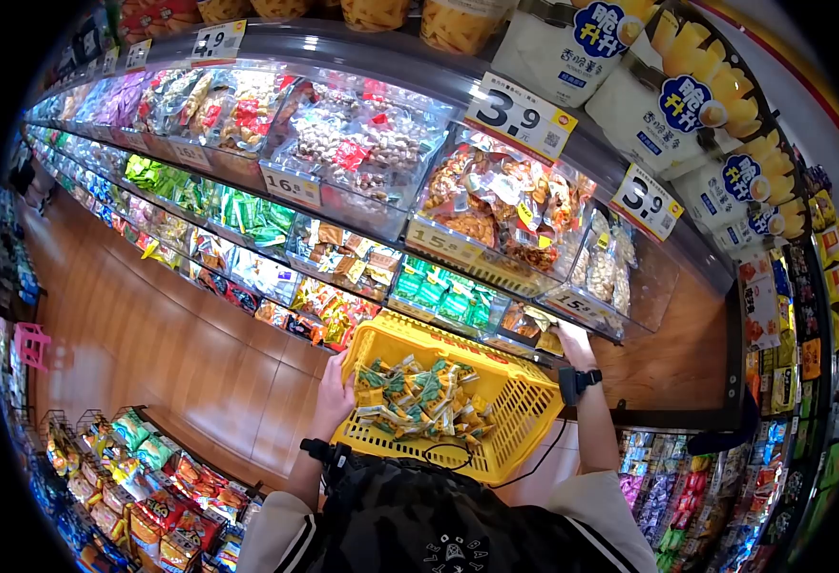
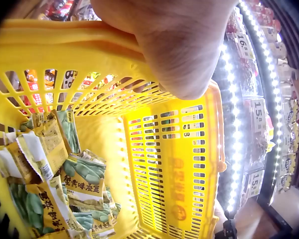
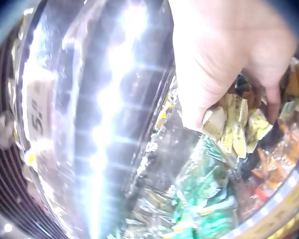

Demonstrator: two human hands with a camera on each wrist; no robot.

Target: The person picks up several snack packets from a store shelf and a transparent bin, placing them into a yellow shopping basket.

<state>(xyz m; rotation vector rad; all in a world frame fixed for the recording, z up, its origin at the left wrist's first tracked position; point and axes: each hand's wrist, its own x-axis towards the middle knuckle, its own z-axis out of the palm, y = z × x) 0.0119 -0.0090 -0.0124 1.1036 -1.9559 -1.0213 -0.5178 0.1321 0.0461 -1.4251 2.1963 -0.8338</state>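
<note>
A yellow plastic basket (image 1: 524, 406) holds many small yellow and green packets (image 1: 419, 396); the same packets (image 2: 82, 174) show in the left wrist view. The left hand (image 1: 334, 396) grips the basket's left rim, its palm (image 2: 177, 45) over the edge in the left wrist view. Beyond the basket's right end, the right hand (image 1: 575, 346) reaches into a lower shelf bin. In the right wrist view the right hand (image 3: 234, 55) has its fingers curled round several yellow packets (image 3: 234, 124), with green packets (image 3: 204, 194) beside them.
Shelf tiers with clear bins (image 1: 362, 143) and price tags (image 1: 520, 116) run above the basket, the upper tier overhanging the right hand. A wooden floor (image 1: 171, 325) lies to the left. Snack racks (image 1: 152, 497) stand at lower left, and more shelves (image 1: 706, 487) at lower right.
</note>
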